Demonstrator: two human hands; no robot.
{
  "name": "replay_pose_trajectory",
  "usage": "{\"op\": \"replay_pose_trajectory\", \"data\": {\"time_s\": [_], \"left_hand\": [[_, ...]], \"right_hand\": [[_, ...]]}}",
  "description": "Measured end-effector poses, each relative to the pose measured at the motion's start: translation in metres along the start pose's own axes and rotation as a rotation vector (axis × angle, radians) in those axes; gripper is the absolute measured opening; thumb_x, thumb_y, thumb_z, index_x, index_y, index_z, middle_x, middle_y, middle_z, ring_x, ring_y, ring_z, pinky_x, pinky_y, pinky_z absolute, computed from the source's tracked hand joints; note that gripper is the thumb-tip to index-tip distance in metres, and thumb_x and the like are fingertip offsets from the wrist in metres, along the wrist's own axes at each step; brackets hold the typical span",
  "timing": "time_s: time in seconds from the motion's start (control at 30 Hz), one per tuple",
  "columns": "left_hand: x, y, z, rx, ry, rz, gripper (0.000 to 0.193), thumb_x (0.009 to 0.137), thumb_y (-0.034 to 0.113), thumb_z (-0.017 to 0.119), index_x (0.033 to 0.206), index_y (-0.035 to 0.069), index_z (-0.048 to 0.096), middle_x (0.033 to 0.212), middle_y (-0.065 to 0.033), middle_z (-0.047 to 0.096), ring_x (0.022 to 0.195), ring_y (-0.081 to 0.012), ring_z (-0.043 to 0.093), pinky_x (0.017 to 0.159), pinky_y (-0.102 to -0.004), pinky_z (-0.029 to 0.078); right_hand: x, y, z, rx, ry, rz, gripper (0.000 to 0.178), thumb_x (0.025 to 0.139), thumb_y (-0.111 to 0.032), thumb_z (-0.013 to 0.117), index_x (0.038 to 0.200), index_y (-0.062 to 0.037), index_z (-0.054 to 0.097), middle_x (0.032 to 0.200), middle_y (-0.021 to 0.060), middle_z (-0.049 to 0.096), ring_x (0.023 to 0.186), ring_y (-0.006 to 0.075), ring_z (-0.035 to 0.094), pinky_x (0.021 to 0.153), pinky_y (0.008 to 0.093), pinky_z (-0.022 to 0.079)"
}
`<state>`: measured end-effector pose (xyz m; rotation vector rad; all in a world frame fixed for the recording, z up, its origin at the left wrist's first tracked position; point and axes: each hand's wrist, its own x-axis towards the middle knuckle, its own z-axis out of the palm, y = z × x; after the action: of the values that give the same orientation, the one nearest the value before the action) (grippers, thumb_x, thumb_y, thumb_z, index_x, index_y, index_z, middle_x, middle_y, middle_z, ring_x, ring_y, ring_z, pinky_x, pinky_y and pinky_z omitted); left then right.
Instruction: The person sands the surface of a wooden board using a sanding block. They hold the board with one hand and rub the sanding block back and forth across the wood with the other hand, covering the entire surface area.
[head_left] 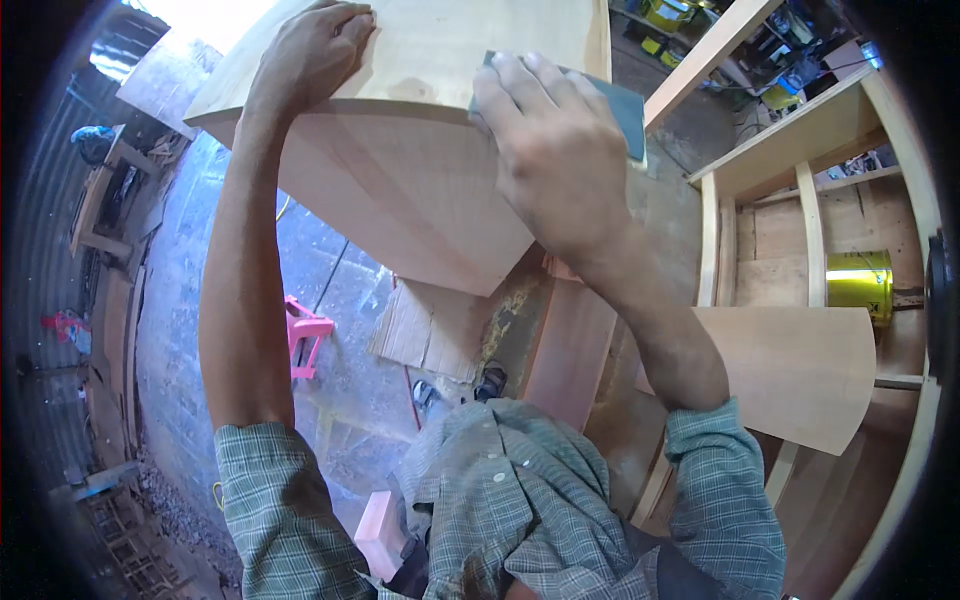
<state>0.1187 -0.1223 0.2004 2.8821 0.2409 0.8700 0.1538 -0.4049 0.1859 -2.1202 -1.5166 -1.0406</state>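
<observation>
A pale wooden piece of furniture [430,55] with a slightly curved front edge stands in front of me, its plywood side panel [400,190] sloping down below the top. My left hand [318,50] rests on the top at the left, fingers curled and fingertips hidden. At the right end of the top, my right hand [555,140] grips a dark grey-green sheet of sandpaper [627,115], pressing it to the wood by the front corner. Its fingers lie across the sheet, the thumb mostly out of sight. Whether a block sits under the sandpaper I cannot tell.
On the right stands a wooden frame [815,230] with a yellow metal can [858,280] inside and a curved plywood panel [790,365] across it. Below lie flattened cardboard [430,325] and a pink plastic stool [305,335]. Corrugated metal sheeting [55,230] lines the left.
</observation>
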Motion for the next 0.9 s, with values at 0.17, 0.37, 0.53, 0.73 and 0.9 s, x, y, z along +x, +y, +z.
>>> {"op": "replay_pose_trajectory", "data": {"time_s": [0.17, 0.37, 0.53, 0.73, 0.9], "left_hand": [[-0.004, 0.017, -0.004, 0.012, 0.011, -0.06, 0.035, 0.095, 0.028, 0.054, 0.114, 0.002, 0.067, 0.116, -0.0173, 0.066, 0.107, -0.0334, 0.062, 0.094, -0.0394, 0.047], [-0.007, 0.006, -0.003, 0.006, 0.053, 0.011, 0.037, 0.095, 0.032, 0.056, 0.116, 0.003, 0.066, 0.114, -0.0179, 0.066, 0.104, -0.034, 0.063, 0.092, -0.0391, 0.048], [-0.002, 0.045, -0.017, -0.053, 0.032, -0.159, 0.033, 0.093, 0.024, 0.053, 0.117, 0.003, 0.063, 0.118, -0.0192, 0.062, 0.112, -0.035, 0.059, 0.097, -0.0416, 0.045], [-0.014, 0.028, -0.021, -0.126, 0.107, -0.048, 0.038, 0.09, 0.025, 0.054, 0.112, -0.004, 0.065, 0.108, -0.0258, 0.064, 0.106, -0.0417, 0.059, 0.095, -0.0456, 0.046], [0.001, -0.026, -0.04, 0.214, -0.062, 0.44, 0.019, 0.092, 0.022, 0.053, 0.087, 0.007, 0.063, 0.1, -0.0126, 0.064, 0.104, -0.0346, 0.055, 0.095, -0.0431, 0.043]], "right_hand": [[-0.019, -0.008, -0.01, -0.03, 0.087, -0.028, 0.034, 0.079, -0.016, 0.057, 0.107, 0.0013, 0.066, 0.109, 0.0199, 0.065, 0.108, 0.0314, 0.06, 0.092, 0.0439, 0.044], [0.003, -0.013, -0.002, 0.041, -0.009, -0.007, 0.028, 0.082, -0.017, 0.057, 0.102, -0.0007, 0.066, 0.108, 0.0164, 0.065, 0.111, 0.0297, 0.059, 0.095, 0.0499, 0.042], [-0.055, -0.052, -0.065, 0.608, -0.378, -0.153, 0.026, 0.08, -0.015, 0.059, 0.102, -0.0026, 0.067, 0.101, 0.0131, 0.067, 0.102, 0.0285, 0.064, 0.091, 0.0442, 0.047], [-0.011, -0.037, -0.067, 0.215, 0.141, 0.054, 0.029, 0.086, -0.005, 0.062, 0.115, -0.0006, 0.065, 0.115, 0.0177, 0.067, 0.11, 0.0317, 0.064, 0.088, 0.0402, 0.052], [0.008, -0.043, -0.009, -0.139, -0.025, 0.092, 0.032, 0.085, -0.009, 0.062, 0.117, -0.0058, 0.063, 0.119, 0.0123, 0.065, 0.114, 0.0296, 0.061, 0.093, 0.0424, 0.047]]}}
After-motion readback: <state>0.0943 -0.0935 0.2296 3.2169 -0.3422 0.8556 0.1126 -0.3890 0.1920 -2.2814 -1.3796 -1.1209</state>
